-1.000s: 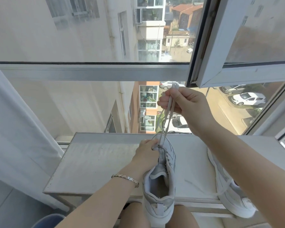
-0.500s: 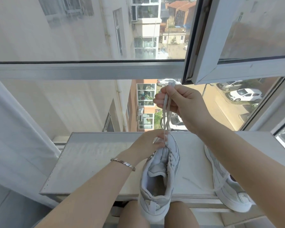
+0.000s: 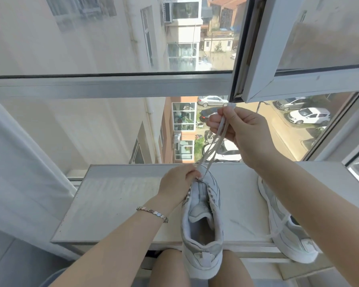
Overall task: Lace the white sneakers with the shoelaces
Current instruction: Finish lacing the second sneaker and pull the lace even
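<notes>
A white sneaker (image 3: 202,228) lies heel toward me, half on the windowsill and half over my knees. My left hand (image 3: 179,182) grips its toe end at the lowest eyelets. A white shoelace (image 3: 212,145) runs up from those eyelets in two strands. My right hand (image 3: 239,129) pinches both strands together, raised above the shoe, with the lace tips sticking out above my fingers. The second white sneaker (image 3: 286,230) lies on the sill at the right, partly hidden by my right forearm, with a loose lace (image 3: 278,228) across it.
The white windowsill (image 3: 116,201) spans the view below a large window pane. An open window sash (image 3: 282,48) hangs above my right hand. A white curtain (image 3: 19,162) hangs at the left. Far below outside are parked cars and buildings.
My right hand has stayed raised with both lace strands pulled taut. The shoe and my left hand have shifted slightly; the camera tilted a little.
</notes>
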A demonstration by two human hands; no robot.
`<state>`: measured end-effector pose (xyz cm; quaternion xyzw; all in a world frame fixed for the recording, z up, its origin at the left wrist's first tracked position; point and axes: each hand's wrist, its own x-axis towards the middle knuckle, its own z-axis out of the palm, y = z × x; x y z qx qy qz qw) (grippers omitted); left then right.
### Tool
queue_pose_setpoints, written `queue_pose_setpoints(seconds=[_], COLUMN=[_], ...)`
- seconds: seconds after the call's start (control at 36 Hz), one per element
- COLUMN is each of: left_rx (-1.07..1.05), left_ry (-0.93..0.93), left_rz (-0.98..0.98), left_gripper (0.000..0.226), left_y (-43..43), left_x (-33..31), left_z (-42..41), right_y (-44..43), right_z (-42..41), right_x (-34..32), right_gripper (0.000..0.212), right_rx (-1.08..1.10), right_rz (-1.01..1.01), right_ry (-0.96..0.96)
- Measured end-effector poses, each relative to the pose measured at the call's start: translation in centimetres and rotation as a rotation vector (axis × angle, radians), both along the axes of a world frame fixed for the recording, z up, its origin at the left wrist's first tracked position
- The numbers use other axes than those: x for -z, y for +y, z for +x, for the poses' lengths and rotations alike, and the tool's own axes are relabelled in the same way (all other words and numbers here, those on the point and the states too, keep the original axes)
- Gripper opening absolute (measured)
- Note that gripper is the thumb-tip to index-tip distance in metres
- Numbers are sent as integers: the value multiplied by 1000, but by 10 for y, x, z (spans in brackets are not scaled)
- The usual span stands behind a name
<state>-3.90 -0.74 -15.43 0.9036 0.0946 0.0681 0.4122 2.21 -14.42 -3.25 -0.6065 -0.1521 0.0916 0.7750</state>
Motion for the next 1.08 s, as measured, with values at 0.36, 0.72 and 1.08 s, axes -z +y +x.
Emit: queue_pose_setpoints(seconds=[0.36,0.72,1.08], left_rx=[-151,-822,70], left_ry=[134,342,150], left_rz=[-571,-514,81], left_gripper=[27,21,24], left_y=[-7,49,-9], left_x=[-38,-3,-33], left_z=[-1,-29,-8], right_y=[-43,-43,7], right_z=[-6,-15,10], right_x=[-12,44,88], right_gripper=[27,28,48], right_rx=[135,-105,-483], right_rz=[-567,-1567,-1456], right_ry=[-160,-674,-350])
